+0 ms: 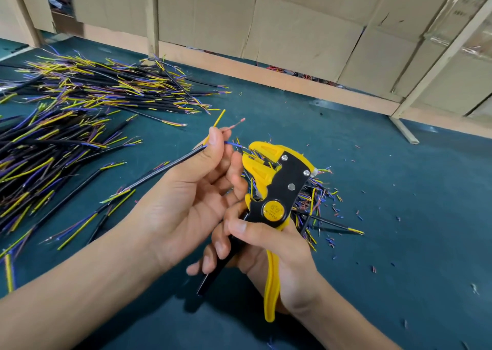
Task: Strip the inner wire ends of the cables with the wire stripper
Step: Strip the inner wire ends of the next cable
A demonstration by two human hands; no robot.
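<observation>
Cable (159, 170) in your left hand (191, 190) looks light and springy; thumb and fingers pinch it just behind the fanned inner wires, which I judge the right hold, since those thin wires would bend away if held further back. Its blue wire (234, 143) reaches into the yellow jaws of the wire stripper (277, 187), while the yellow wire (217, 122) and the pink wire (234, 126) splay up and away from the tool. Your right hand (266, 246) is wrapped round the stripper's handles, which stand apart. The tool looks rigid and easy to squeeze; the insulation is probably soft.

Left of the stripper, piles of cables (80, 104) spread over the teal table cover (372, 283). Behind and right of it lie more cables and snipped insulation bits (334, 212). Beyond stand cardboard panels (306, 30).
</observation>
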